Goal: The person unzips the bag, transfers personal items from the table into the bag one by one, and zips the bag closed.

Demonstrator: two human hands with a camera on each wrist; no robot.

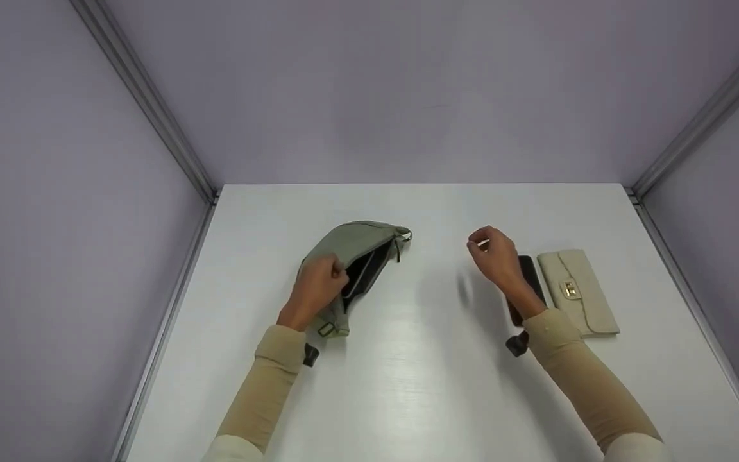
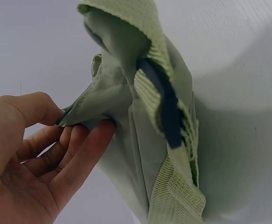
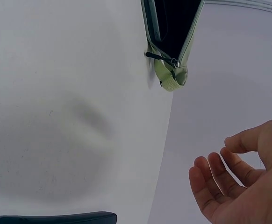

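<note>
Left hand [image 1: 315, 287] grip pinches green pouch [image 1: 356, 253] rim; right hand [image 1: 494, 255] empty, fingers loosely curled, well apart.

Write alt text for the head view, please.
A person's left hand pinches open the zipped edge of a sage-green fabric waist bag on a white table. Their right hand hovers, holding nothing, over a black phone beside a cream clasp wallet.
</note>
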